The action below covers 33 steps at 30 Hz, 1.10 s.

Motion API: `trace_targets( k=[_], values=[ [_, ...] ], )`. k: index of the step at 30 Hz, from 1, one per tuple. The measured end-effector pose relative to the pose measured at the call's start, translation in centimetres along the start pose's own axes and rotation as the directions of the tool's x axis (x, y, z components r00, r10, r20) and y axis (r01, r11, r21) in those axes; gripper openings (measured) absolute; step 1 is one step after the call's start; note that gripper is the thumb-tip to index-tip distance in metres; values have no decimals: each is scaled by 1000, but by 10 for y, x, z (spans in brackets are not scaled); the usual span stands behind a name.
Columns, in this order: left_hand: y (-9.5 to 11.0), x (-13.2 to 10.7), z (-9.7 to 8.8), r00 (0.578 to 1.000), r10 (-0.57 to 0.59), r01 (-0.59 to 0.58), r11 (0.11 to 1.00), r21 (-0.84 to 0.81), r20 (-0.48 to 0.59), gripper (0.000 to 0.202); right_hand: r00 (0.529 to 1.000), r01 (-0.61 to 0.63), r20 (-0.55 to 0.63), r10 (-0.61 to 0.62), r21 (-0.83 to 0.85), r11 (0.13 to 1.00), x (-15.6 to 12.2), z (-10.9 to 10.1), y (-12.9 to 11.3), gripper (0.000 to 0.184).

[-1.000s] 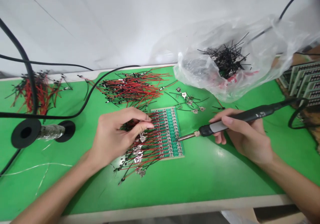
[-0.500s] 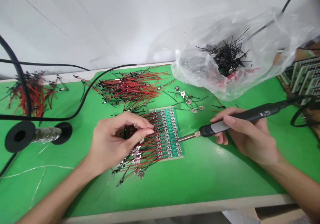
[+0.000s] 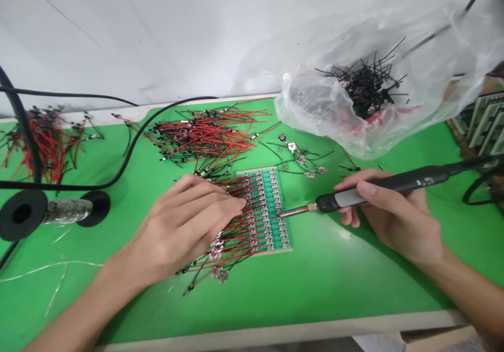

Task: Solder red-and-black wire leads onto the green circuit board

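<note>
My right hand [image 3: 397,210] is closed around a soldering iron [image 3: 354,197], held like a pen. The iron's tip is at the green circuit board [image 3: 274,205], over its right-hand rows of solder pads. Red and black wires [image 3: 228,239] fan out leftward from the board, with small round metal parts among them. My left hand [image 3: 185,221] lies palm down over these wires, its fingers drawn together and their tips at the board's left part. Whatever the left fingertips pinch is hidden under the hand.
A solder spool [image 3: 66,210] lies at left, near black cables [image 3: 129,158]. Behind the board are a pile of red and black wires [image 3: 208,134] and loose metal parts [image 3: 301,158]. A plastic bag [image 3: 315,110] with black leads stands back right; stacked boards [image 3: 486,124] are at far right.
My left hand has rolled palm down, so its thumb and pinch no longer show. The soldering iron's tip stays over the board's right part. The whole view has shifted slightly.
</note>
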<state>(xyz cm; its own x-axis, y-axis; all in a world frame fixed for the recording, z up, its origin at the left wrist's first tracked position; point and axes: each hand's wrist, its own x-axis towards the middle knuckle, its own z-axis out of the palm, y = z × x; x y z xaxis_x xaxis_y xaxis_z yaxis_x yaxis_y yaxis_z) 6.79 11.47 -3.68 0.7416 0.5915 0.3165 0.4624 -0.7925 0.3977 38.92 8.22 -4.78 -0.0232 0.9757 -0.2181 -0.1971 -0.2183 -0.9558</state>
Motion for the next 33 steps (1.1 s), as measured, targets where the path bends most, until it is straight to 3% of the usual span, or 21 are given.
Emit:
trace_targets(
  k=[3, 6, 11, 33],
  values=[
    [0, -1, 1, 997, 61, -57, 996, 62, -49, 45, 1000, 18, 0, -18, -16, 1000, 1, 0, 2, 16],
    [3, -1, 3, 992, 37, -26, 995, 92, -117, 48, 1000, 30, -5, -30, -17, 999, 2, 0, 4, 17],
    [3, -4, 5, 997, 35, -28, 995, 98, -71, 57, 1000, 21, -16, -22, -9, 1000, 3, 1, 4, 16],
    [17, 7, 10, 981, -80, 71, 996, -58, -177, 41, 1000, 4, -26, -5, -21, 1000, 2, 0, 3, 16]
  ],
)
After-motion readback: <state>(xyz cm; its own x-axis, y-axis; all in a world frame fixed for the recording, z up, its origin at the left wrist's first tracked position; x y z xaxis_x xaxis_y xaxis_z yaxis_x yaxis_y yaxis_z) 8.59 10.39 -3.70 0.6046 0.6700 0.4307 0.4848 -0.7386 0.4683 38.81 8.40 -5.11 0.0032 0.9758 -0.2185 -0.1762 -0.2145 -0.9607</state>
